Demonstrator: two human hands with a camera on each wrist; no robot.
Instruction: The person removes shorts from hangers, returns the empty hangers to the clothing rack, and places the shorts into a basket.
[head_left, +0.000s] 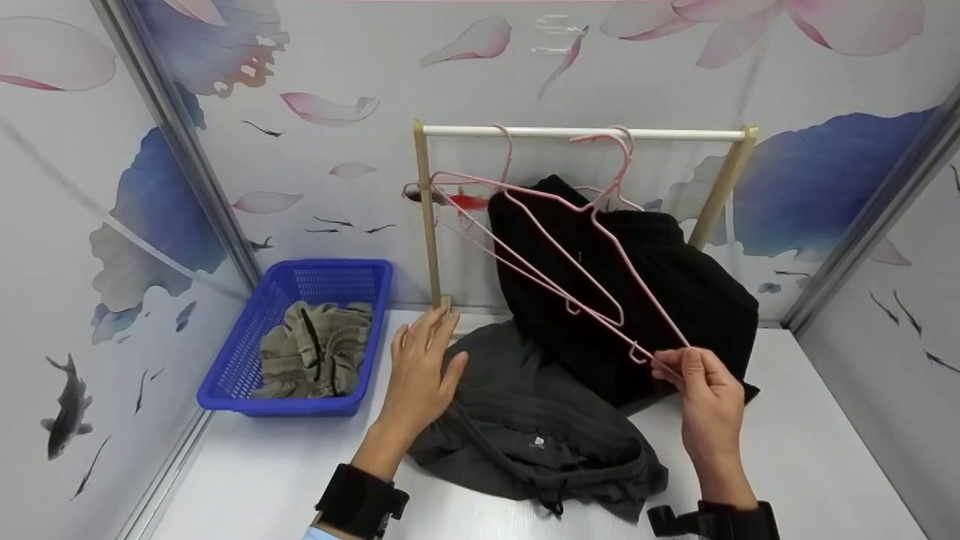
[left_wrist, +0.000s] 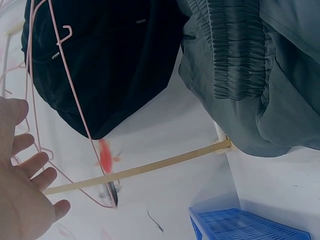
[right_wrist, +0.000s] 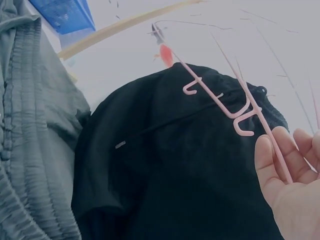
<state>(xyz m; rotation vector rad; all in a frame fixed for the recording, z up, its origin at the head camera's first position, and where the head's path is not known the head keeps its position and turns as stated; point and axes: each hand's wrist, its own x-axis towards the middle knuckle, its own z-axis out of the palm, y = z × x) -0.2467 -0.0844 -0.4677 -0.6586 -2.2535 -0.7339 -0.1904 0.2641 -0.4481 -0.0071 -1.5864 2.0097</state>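
Note:
My right hand (head_left: 709, 394) pinches the lower right corner of a pink hanger (head_left: 651, 293), which hangs tilted in front of the rack. Beside it, a second pink hanger (head_left: 511, 146) hooks over the white rail (head_left: 682, 135). Black trousers (head_left: 697, 300) hang behind both. My left hand (head_left: 420, 367), fingers spread and slightly bent, hovers near the rack's left wooden post (head_left: 429, 240) and holds nothing. Below the hangers lies a grey garment (head_left: 525, 397) with an elastic waistband, on the white table (head_left: 810, 450). In the right wrist view, thumb and fingers close round the hanger's bar (right_wrist: 277, 150).
A blue basket (head_left: 375, 315) stands at the left with a crumpled khaki garment (head_left: 315, 352) in it. Printed wall panels (head_left: 330, 45) enclose the table at the back and both sides. The rack's right wooden post (head_left: 724, 184) leans behind the black trousers.

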